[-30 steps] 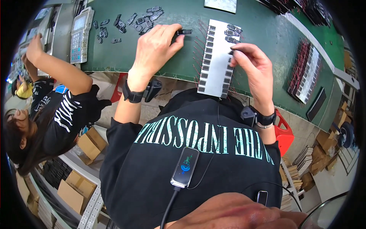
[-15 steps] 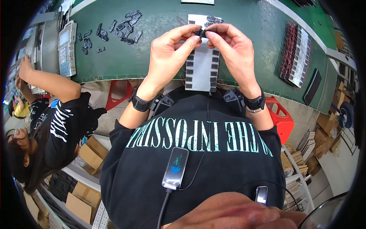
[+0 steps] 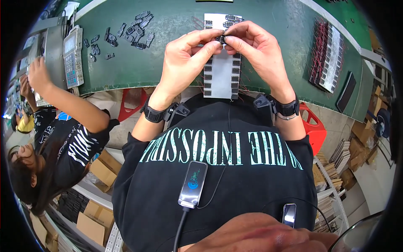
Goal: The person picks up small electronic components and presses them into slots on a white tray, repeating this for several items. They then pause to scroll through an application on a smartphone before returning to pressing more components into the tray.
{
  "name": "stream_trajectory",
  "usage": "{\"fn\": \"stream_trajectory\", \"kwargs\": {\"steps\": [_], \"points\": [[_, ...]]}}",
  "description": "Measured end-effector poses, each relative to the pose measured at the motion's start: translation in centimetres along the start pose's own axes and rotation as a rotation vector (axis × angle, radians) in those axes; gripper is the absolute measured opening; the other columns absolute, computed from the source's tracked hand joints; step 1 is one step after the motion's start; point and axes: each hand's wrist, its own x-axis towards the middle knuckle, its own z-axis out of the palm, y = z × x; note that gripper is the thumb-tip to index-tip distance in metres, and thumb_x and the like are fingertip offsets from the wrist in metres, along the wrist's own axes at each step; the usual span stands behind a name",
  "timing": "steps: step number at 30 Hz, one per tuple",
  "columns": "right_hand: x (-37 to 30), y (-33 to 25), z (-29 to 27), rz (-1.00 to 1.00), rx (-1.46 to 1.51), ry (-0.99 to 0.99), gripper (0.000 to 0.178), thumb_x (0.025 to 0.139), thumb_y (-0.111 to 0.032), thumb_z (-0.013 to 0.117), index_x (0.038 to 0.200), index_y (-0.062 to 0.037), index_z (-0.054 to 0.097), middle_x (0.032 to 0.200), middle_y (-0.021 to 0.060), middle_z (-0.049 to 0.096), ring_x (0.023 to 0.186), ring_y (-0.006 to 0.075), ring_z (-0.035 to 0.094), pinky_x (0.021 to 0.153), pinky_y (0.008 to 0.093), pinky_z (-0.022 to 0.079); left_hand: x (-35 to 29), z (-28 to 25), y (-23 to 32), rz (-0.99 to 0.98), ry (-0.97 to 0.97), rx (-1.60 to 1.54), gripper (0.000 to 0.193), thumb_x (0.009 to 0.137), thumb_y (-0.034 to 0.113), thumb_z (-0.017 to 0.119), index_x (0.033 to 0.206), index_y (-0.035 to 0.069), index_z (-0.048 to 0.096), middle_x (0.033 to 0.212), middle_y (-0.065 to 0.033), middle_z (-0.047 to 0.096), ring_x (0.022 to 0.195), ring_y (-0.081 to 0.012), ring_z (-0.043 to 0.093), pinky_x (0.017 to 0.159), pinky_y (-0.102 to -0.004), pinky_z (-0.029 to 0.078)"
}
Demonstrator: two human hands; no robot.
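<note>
Over the far half of a long pale board (image 3: 222, 80), both my hands hold one small black part (image 3: 221, 39) between them. My left hand (image 3: 184, 61) pinches its left side with thumb and forefinger. My right hand (image 3: 262, 54) pinches the right side the same way. My fingertips hide much of the part, so its exact kind is unclear. Along both long edges of the board sit rows of small black rectangular pieces (image 3: 208, 78) with thin red wires. A few loose black frames (image 3: 233, 19) lie at the board's far right corner.
Several loose black frames (image 3: 136, 31) are scattered on the green table (image 3: 168, 19) at the left. A keypad device (image 3: 73, 56) stands beyond them. At the right lies another board (image 3: 331, 61) with red-wired pieces, near a dark flat slab (image 3: 346, 91). A co-worker (image 3: 63, 130) works at far left.
My right forearm has shifted slightly right, and the black part has turned a little between my fingertips. The co-worker's raised arm has moved right and toward me.
</note>
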Motion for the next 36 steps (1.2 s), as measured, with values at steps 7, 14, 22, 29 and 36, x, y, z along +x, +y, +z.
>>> {"fn": "stream_trajectory", "kwargs": {"steps": [7,14,22,29,36], "points": [[0.0,0.0,0.1,-0.012,-0.15,-0.03,0.028,0.095,-0.008,0.065,0.12,-0.0006,0.055,0.1,0.0069,0.067,0.089,0.0113,0.065,0.077,0.0258,0.054,0.0,0.2,0.4,-0.009,-0.029,0.016,0.027,0.094,-0.001,0.064,0.12,-0.007,0.064,0.108,-0.0118,0.07,0.093,-0.0181,0.071,0.083,-0.0254,0.057],[-2.1,-0.4,0.5,-0.092,-0.517,0.04,0.02,0.089,-0.007,0.069,0.107,-0.0006,0.063,0.088,0.0062,0.068,0.084,0.0135,0.065,0.078,0.0285,0.052,-0.7,0.3,1.0,-0.127,-0.132,0.307,0.022,0.09,0.003,0.07,0.111,-0.003,0.068,0.104,-0.0072,0.071,0.083,-0.0105,0.068,0.073,-0.024,0.056],[-1.1,1.0,0.2,-0.35,-1.052,0.205,0.009,0.086,-0.007,0.07,0.094,-0.0051,0.07,0.088,0.008,0.067,0.083,0.0243,0.064,0.074,0.0333,0.052,0.0,-0.4,-0.3,0.265,0.098,0.657,0.016,0.083,0.012,0.074,0.098,0.008,0.072,0.092,-0.0049,0.07,0.074,-0.0185,0.065,0.064,-0.0303,0.053],[-0.6,2.1,-0.2,-0.436,-1.089,0.341,0.013,0.086,-0.005,0.07,0.099,-0.0049,0.071,0.093,0.0083,0.067,0.084,0.0253,0.064,0.075,0.0342,0.051,0.3,0.8,-0.6,0.519,0.047,0.893,0.013,0.082,0.009,0.074,0.095,0.009,0.074,0.092,-0.0046,0.069,0.084,-0.0222,0.064,0.069,-0.0316,0.053],[-4.1,0.6,-0.6,-0.363,-1.063,0.2,0.016,0.085,-0.001,0.07,0.1,-0.0042,0.072,0.093,0.0093,0.065,0.084,0.0259,0.064,0.074,0.0341,0.05,-1.4,-3.3,-1.3,0.508,0.307,1.068,0.014,0.08,0.014,0.076,0.094,0.009,0.073,0.092,-0.0027,0.067,0.085,-0.0226,0.062,0.068,-0.0346,0.054]]}}
